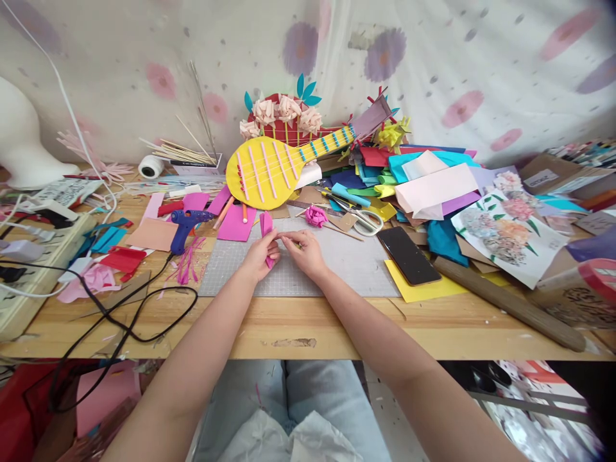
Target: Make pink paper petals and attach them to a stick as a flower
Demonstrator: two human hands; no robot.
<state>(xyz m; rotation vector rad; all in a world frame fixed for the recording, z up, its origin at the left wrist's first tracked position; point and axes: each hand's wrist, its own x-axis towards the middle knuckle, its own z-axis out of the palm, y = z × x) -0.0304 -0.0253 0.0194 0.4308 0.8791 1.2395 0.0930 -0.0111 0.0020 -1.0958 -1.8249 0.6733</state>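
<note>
My left hand is closed around a folded magenta paper strip, which sticks out above and below the fingers. Close beside it, my right hand has its fingers pinched together, the fingertips meeting those of the left. What lies between the right fingertips is too small to make out. Both hands are just above a grey cutting mat. A magenta paper flower rests on the mat beyond the right hand. Flat magenta paper lies beyond the left hand.
A blue glue gun with a black cord stands left. Scissors, a phone and a wooden stick lie right. Behind are a yellow paper lute and piled coloured paper. A power strip sits far left.
</note>
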